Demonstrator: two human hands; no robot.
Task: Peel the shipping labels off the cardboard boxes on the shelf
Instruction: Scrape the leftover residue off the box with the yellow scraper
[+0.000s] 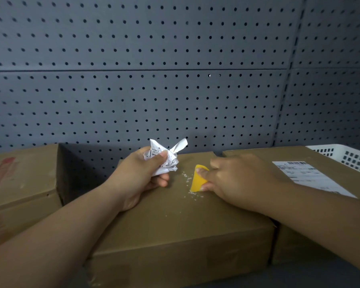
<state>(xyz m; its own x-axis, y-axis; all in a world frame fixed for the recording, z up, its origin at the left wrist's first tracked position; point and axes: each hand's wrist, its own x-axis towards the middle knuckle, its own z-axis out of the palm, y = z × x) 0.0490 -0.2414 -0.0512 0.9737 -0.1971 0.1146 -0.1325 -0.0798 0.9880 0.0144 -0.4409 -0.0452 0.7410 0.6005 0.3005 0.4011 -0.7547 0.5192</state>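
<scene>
Your left hand (pixel 142 173) is clutching a crumpled label (pixel 164 157); your right hand (pixel 235 179) is pinching a yellow scraper (pixel 199 179) against the middle box (pixel 175 215), paper flecks (pixel 188 179) lying just beside its edge. Another label (pixel 312 177) is sitting on the right box (pixel 299 242), beyond your right wrist.

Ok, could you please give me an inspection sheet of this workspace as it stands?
Surface: middle box top is bare cardboard, with white paper flecks beside the yellow scraper.
Job's things: crumpled label is off its box; flat label is intact on the right box; left box has red print and no label in view.
Clutter: white basket beyond the right box.
Hands: left hand grips the crumpled label; right hand pinches the yellow scraper against the middle box.
Cables: nothing seen.
Surroundings: grey pegboard behind.
</scene>
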